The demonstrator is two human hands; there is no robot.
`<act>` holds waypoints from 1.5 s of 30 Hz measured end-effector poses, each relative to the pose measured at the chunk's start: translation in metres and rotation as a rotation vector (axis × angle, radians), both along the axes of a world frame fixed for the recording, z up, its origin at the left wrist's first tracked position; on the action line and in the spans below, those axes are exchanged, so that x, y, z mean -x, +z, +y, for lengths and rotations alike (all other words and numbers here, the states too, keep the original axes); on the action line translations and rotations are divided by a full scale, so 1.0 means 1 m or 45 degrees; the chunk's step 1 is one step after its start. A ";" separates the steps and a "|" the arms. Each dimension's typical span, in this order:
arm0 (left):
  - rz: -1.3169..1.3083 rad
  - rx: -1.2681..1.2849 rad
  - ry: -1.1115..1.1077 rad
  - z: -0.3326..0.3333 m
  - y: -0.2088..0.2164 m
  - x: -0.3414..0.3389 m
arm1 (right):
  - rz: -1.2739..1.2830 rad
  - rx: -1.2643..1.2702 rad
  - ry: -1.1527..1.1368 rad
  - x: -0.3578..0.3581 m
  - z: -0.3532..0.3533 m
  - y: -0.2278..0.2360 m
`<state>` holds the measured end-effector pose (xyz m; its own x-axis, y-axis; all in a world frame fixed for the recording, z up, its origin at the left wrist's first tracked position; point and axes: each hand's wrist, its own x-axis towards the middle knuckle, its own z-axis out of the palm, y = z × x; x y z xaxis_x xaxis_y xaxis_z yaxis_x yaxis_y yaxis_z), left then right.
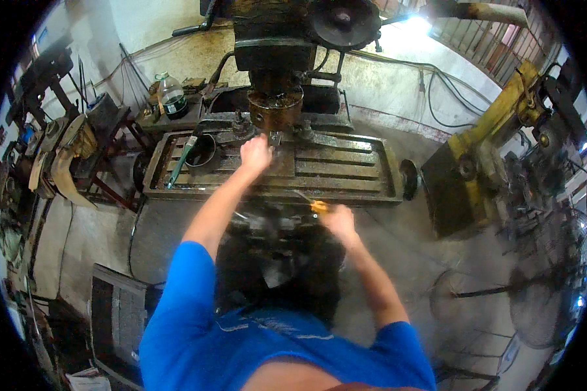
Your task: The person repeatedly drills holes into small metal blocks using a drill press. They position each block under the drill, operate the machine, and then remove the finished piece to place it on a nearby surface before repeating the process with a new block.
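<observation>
My left hand point(255, 155) reaches over the slotted metal machine table point(342, 186), just beneath the round cutter head point(275, 107) of a milling machine. Its fingers are closed beside a small metal piece point(276, 139); what they hold, if anything, is hidden. Lower and to the right, my right hand point(339, 223) grips a yellow-handled screwdriver point(319, 206), its thin shaft slanting up toward the left, in front of the table's near edge. On the table's left part stand a dark round pan point(200, 151) and a green-handled brush point(181, 163) leaning against it.
A clear plastic bottle point(171, 96) stands on a bench behind at left. Handwheels flank the table, one being the right handwheel point(409, 179). A yellow machine point(463, 163) stands at right, a standing fan point(535, 306) nearer. A dark metal box point(119, 313) lies on the floor at lower left.
</observation>
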<state>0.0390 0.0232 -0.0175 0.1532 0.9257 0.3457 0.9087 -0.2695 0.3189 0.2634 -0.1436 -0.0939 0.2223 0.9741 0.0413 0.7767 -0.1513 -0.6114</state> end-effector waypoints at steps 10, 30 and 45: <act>-0.158 0.278 0.027 0.022 0.002 0.006 | 0.301 -0.895 0.141 -0.099 -0.003 0.236; -0.269 0.309 0.031 0.030 -0.003 0.010 | 0.533 -1.890 0.863 -0.094 -0.014 0.353; -0.279 0.345 0.071 0.031 -0.002 0.013 | 0.587 -1.837 0.654 -0.074 -0.023 0.304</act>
<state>0.0264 0.0544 -0.0194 0.0492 0.9932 0.1057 0.8218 -0.1004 0.5609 0.3376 -0.1662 0.2098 0.1515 0.1530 0.9765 0.2777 0.9416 -0.1906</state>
